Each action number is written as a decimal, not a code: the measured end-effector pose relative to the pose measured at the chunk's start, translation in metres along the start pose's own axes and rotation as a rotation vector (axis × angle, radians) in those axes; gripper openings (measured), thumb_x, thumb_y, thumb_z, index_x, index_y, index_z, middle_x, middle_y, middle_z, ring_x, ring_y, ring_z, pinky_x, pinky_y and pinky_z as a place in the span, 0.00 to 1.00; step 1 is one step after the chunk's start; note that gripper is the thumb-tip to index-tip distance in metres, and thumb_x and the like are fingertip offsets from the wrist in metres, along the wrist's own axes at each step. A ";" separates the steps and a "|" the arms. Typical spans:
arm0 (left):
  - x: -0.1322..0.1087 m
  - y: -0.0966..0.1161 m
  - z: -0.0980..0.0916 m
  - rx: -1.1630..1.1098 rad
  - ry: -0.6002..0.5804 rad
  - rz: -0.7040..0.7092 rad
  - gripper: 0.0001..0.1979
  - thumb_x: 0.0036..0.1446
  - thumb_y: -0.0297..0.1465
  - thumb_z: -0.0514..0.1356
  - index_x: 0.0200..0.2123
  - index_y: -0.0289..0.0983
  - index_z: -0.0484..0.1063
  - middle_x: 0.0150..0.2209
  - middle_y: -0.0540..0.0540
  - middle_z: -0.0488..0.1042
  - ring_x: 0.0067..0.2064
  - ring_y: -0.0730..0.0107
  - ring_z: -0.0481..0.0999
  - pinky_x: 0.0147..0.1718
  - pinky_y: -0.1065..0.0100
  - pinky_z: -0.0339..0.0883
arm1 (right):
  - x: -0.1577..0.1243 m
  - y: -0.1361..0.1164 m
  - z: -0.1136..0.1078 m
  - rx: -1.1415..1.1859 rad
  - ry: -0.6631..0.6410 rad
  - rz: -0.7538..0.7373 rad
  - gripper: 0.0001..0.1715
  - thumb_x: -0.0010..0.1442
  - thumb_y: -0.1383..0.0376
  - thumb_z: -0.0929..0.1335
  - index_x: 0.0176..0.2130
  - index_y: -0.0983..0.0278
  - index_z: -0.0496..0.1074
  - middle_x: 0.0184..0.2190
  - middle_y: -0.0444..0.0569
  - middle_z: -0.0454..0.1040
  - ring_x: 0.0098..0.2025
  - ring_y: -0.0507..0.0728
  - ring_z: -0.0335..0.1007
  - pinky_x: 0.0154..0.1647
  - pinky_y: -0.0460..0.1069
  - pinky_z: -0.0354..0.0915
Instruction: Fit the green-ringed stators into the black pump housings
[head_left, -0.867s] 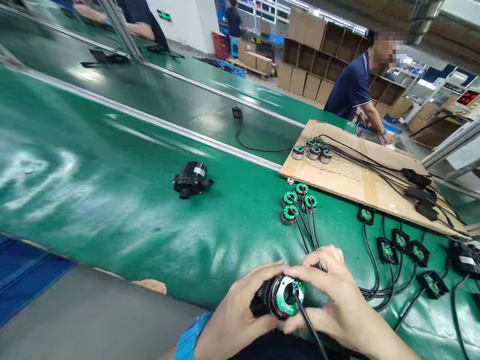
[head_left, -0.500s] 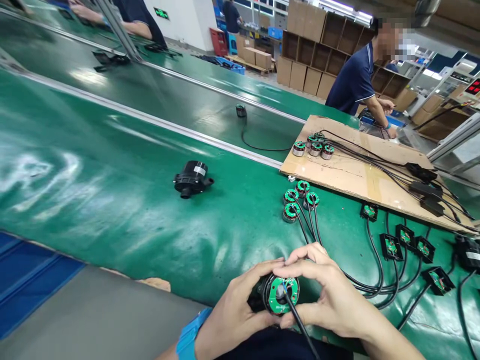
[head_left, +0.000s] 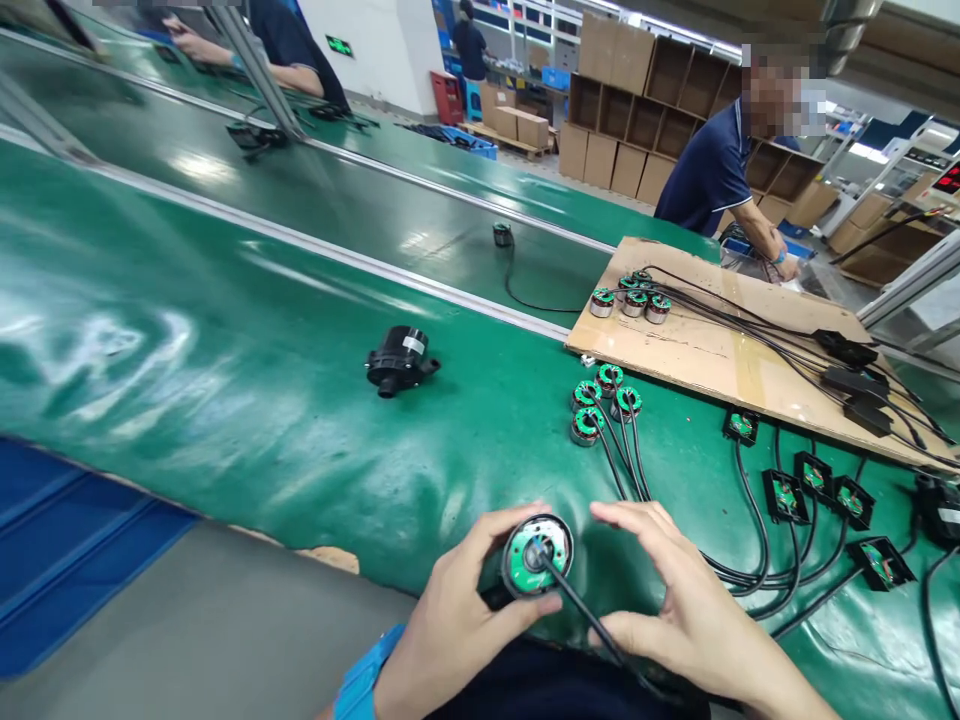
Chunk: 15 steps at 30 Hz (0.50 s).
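My left hand (head_left: 457, 615) grips a black pump housing with a round green circuit board (head_left: 537, 556) set in its open end, close to the near edge of the green bench mat (head_left: 225, 400). A black cable (head_left: 592, 625) runs from the board's centre down toward me. My right hand (head_left: 679, 610) is just right of the housing, fingers spread and slightly curled, its thumb near the cable, holding nothing. Beyond my hands, several copper-wound stators with green tops (head_left: 604, 400) lie on the mat with their black cables.
A finished black pump (head_left: 400, 360) lies mid-mat. A cardboard sheet (head_left: 712, 350) carries more stators (head_left: 630, 298) and black boxes. Small open black modules (head_left: 814, 480) lie at right. A person in a dark shirt (head_left: 712, 170) works beyond the cardboard; another person's arms (head_left: 285, 60) show far left.
My right hand has let go of the housing and moved right, fingers spread. The left hand has tilted the housing so the board faces up. The view shifted slightly.
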<state>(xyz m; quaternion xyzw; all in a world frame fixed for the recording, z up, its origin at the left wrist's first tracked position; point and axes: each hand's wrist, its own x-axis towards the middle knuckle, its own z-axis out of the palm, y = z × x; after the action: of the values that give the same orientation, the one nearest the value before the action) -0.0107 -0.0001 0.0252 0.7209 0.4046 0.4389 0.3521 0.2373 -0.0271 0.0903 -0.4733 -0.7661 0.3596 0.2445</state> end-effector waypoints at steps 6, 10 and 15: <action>-0.002 0.009 -0.010 -0.001 0.144 0.078 0.28 0.59 0.38 0.70 0.59 0.47 0.65 0.57 0.44 0.78 0.64 0.52 0.73 0.62 0.52 0.70 | -0.022 0.007 0.005 -0.072 0.106 -0.070 0.23 0.72 0.56 0.67 0.63 0.50 0.64 0.54 0.45 0.75 0.56 0.53 0.72 0.59 0.47 0.66; 0.003 0.010 -0.012 0.088 0.109 0.119 0.29 0.57 0.38 0.71 0.58 0.46 0.65 0.57 0.43 0.77 0.68 0.46 0.66 0.70 0.37 0.51 | -0.032 0.005 -0.001 -0.131 0.153 -0.147 0.23 0.72 0.48 0.65 0.61 0.52 0.67 0.51 0.47 0.78 0.53 0.55 0.76 0.56 0.46 0.68; 0.002 0.002 -0.014 0.231 0.120 0.134 0.26 0.58 0.39 0.69 0.56 0.47 0.64 0.53 0.45 0.80 0.65 0.50 0.71 0.71 0.39 0.48 | -0.029 0.016 0.013 -0.243 0.051 -0.317 0.32 0.70 0.44 0.64 0.63 0.59 0.64 0.39 0.47 0.81 0.37 0.54 0.80 0.40 0.45 0.72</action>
<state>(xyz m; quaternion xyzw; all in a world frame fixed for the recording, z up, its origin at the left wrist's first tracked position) -0.0222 0.0026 0.0329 0.7546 0.4238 0.4540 0.2119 0.2496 -0.0531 0.0693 -0.3816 -0.8624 0.2095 0.2584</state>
